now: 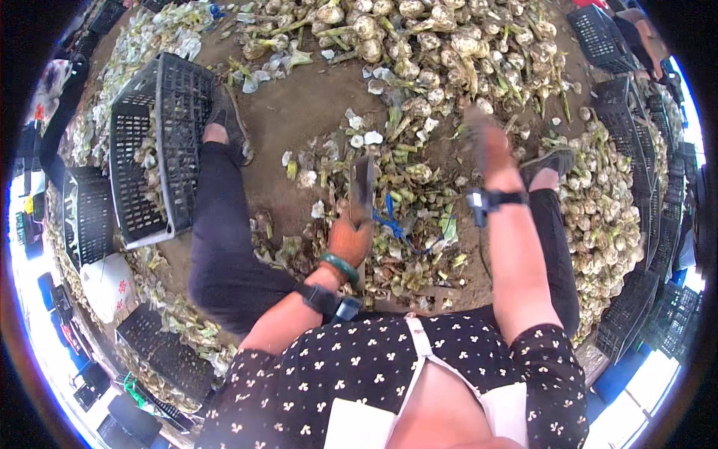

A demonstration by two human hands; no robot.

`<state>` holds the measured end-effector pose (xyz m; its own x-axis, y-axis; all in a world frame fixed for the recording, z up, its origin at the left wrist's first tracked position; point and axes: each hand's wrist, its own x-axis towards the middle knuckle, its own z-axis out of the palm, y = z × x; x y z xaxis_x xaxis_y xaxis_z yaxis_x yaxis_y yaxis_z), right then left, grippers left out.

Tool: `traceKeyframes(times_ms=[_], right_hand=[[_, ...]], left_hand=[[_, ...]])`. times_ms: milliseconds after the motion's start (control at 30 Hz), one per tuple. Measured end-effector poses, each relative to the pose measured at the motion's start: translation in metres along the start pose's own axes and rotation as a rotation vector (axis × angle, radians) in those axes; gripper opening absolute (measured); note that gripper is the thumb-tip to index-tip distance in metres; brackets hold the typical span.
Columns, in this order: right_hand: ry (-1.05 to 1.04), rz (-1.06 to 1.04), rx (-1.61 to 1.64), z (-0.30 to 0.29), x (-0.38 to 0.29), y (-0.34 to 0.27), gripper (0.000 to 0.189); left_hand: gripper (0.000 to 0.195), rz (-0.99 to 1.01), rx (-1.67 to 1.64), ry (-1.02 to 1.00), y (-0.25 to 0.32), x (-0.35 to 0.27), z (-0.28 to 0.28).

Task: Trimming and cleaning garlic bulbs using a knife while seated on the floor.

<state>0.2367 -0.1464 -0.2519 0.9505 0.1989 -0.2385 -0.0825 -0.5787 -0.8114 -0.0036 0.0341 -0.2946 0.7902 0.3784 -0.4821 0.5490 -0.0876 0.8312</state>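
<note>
My left hand (349,241), in an orange-brown glove with a green bangle at the wrist, is closed around a flat metal blade (362,182) that points away from me. Beyond it, to the right, my right hand (489,140) is blurred by motion at the near edge of a large heap of garlic bulbs with stems (443,42). Whether its fingers hold anything cannot be told. Cut stems and garlic trimmings (401,264) cover the ground between my legs, with a blue cord (391,221) among them. A few pale garlic pieces (370,137) lie above the blade.
A black plastic crate (188,146) with some garlic inside lies tilted beside my left leg. Another heap of trimmed garlic (597,219) spreads beyond my right leg, next to more black crates (622,132). A white sack (109,286) sits at the left. Part of a person (645,42) shows at upper right.
</note>
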Motion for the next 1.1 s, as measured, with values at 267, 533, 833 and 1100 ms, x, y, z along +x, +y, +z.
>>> traceKeyframes(times_ms=[267, 533, 833, 1100], right_hand=[[-0.112, 0.637, -0.261, 0.125, 0.145, 0.145, 0.046], [-0.195, 0.184, 0.804, 0.099, -0.007, 0.007, 0.032], [-0.438, 0.230, 0.926, 0.045, -0.101, 0.016, 0.043], [-0.774, -0.083, 1.106, 0.052, -0.128, 0.021, 0.021]], left_hand=[[0.022, -0.107, -0.060, -0.027, 0.013, 0.001, 0.007], [0.028, -0.050, -0.030, 0.027, -0.012, -0.009, -0.016], [0.025, 0.445, 0.554, 0.238, 0.049, -0.018, -0.011], [0.037, 0.873, 0.654, 0.283, 0.070, -0.046, -0.007]])
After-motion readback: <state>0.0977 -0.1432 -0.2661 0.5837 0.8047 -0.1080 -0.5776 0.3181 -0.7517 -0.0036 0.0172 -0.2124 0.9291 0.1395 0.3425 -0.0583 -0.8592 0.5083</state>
